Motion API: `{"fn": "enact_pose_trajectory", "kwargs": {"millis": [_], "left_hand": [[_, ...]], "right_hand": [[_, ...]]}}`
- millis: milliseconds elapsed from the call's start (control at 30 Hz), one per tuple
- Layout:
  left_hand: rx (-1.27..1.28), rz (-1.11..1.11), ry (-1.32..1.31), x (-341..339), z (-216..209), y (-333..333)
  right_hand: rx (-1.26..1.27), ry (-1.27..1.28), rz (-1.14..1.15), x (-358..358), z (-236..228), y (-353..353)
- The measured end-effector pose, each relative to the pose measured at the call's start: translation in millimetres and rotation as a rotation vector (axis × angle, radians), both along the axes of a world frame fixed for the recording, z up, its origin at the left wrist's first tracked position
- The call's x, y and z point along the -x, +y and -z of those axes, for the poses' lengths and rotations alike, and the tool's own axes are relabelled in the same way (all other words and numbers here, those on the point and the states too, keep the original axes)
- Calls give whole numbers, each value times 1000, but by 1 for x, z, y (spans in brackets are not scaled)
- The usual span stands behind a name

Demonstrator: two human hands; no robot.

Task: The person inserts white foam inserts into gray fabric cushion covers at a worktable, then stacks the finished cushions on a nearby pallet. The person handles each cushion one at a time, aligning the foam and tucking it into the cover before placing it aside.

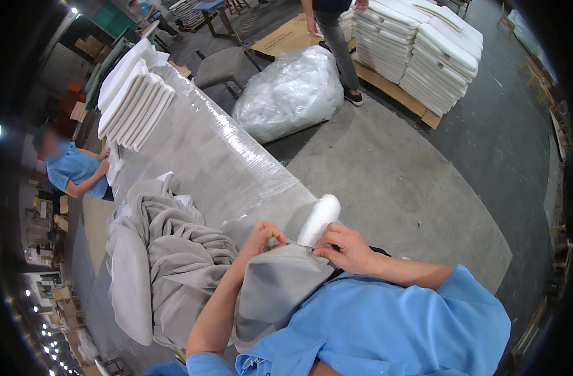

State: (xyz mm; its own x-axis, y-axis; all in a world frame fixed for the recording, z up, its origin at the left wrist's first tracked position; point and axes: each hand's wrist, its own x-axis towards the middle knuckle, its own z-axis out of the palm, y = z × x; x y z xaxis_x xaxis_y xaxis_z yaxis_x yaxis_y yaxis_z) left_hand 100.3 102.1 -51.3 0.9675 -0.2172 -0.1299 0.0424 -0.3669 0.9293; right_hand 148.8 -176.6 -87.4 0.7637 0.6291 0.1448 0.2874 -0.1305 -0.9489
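A grey fabric cover [274, 285] hangs against my front, with the edge of its opening drawn between my two hands. My left hand [261, 239] pinches that edge on the left side. Opposite it, my right hand [344, 249] grips the edge with thumb and fingers together. From the opening a white padded piece [319, 218] with a rounded end sticks out; the rest of it is hidden by the fabric. Left of my forearm, a big heap of grey fabric covers [174, 257] lies in folds on the table.
Clear plastic film covers the long table [205, 150]. White cushion pads [133, 103] are stacked at its far end, near a person in blue [80, 169]. Beyond stand a grey chair [221, 67], a plastic-wrapped bundle [293, 94], another person's legs [340, 47] and tall white pad stacks [418, 47].
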Motion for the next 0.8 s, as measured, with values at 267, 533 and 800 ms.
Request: {"fn": "enact_pose_trajectory", "kwargs": {"millis": [267, 533, 800], "left_hand": [[83, 273, 521, -59, -11, -37], [-184, 471, 186, -60, -21, -63], [85, 335, 572, -60, -22, -63]], "right_hand": [[-19, 131, 99, -10, 4, -9], [-559, 1006, -59, -12, 22, -37], [-404, 1145, -431, -7, 57, -49]]}}
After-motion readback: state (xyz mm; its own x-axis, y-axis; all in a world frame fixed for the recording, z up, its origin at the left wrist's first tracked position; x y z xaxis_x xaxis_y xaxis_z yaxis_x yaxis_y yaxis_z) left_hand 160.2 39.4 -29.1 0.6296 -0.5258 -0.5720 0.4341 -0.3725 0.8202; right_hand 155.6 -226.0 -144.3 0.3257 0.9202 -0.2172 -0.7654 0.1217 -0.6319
